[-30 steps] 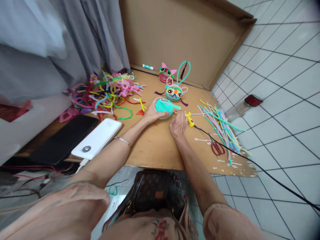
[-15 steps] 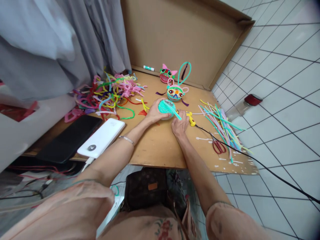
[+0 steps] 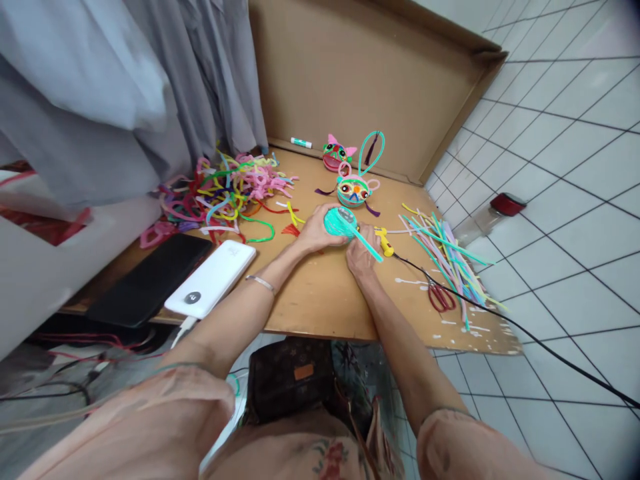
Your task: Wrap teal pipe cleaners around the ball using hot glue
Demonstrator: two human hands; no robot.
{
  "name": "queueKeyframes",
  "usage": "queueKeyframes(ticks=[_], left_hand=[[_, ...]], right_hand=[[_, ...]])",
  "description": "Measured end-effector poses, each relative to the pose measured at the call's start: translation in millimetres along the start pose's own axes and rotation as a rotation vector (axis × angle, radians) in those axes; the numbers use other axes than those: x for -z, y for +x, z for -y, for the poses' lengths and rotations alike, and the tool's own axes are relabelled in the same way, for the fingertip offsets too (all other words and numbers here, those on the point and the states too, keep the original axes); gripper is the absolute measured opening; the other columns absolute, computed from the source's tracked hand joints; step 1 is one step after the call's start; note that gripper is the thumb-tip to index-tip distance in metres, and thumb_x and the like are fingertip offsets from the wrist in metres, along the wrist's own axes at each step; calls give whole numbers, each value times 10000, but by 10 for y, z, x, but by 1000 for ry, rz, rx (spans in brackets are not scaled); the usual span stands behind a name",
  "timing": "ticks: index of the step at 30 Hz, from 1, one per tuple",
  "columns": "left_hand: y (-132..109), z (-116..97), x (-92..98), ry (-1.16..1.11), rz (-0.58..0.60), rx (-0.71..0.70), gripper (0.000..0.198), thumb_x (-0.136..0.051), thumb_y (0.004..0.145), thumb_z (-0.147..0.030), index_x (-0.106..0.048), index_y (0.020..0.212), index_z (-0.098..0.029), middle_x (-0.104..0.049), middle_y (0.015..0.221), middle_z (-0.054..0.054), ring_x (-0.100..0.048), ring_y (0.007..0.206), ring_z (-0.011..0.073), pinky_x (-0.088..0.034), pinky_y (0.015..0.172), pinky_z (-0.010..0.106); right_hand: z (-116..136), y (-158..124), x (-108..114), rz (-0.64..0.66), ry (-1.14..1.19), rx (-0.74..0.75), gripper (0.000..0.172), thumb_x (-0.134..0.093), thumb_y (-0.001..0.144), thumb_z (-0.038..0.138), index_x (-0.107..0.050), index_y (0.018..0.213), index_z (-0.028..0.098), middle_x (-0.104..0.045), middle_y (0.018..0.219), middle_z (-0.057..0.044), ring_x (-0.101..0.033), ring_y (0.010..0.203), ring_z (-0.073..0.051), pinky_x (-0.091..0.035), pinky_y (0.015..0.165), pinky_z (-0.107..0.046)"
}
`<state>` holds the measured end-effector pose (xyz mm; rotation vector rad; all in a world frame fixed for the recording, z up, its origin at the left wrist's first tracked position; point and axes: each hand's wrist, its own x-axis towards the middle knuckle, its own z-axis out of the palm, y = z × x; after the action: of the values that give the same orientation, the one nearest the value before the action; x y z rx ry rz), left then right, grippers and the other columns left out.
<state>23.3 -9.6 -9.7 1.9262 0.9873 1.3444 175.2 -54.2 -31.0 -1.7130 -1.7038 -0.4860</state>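
Observation:
My left hand (image 3: pixel 319 229) is closed around a turquoise ball (image 3: pixel 336 225) covered in wound pipe cleaner, with a greyish patch still showing on top. A loose turquoise strip (image 3: pixel 367 245) runs from the ball down to the right, passing over my right hand (image 3: pixel 363 252). That hand is curled round a yellow hot glue gun (image 3: pixel 386 244), whose front is mostly hidden by my fingers, close to the ball's right side. Behind the ball sits a finished-looking animal head (image 3: pixel 353 192) with pink loop ears. A second head (image 3: pixel 336 155), red and green with pink ears, stands further back.
Tangled pipe cleaners (image 3: pixel 230 190) lie at the left, straight ones (image 3: pixel 447 260) at the right beside red-handled scissors (image 3: pixel 441 297). A black cord (image 3: pixel 480 303) crosses the right side. A white power bank (image 3: pixel 210 279), a black phone-like slab (image 3: pixel 150 280) and a glue stick (image 3: pixel 301 143) are there.
The loose turquoise strip now reaches further down and right over my right hand. The ball has turned a little in my left hand, and the whole view has shifted slightly.

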Motion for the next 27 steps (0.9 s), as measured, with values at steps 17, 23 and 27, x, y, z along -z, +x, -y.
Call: queueKeyframes(ticks=[17, 23, 27], left_hand=[[-85, -56, 2, 182, 19, -136, 744, -796, 605, -342, -498, 1274, -207, -484, 1413, 144, -493, 1347, 314, -441, 1107, 451], [-107, -109, 6, 205, 37, -163, 712, -774, 628, -332, -511, 1276, -204, -496, 1409, 152, -534, 1304, 311, -470, 1077, 445], [-100, -110, 3, 208, 65, -173, 713, -788, 610, -318, -523, 1264, -218, -508, 1397, 142, -532, 1304, 318, -471, 1079, 447]], right_hand=[[16, -74, 196, -214, 344, 189, 285, -527, 905, 356, -587, 1125, 184, -663, 966, -89, -600, 891, -221, -444, 866, -388], [150, 49, 272, -242, 424, 120, 257, -495, 967, 385, -694, 1002, 227, -640, 930, -68, -575, 889, -205, -434, 834, -363], [224, 261, 320, -215, 461, 94, 305, -468, 975, 389, -683, 835, 225, -636, 882, -55, -577, 871, -205, -419, 823, -366]])
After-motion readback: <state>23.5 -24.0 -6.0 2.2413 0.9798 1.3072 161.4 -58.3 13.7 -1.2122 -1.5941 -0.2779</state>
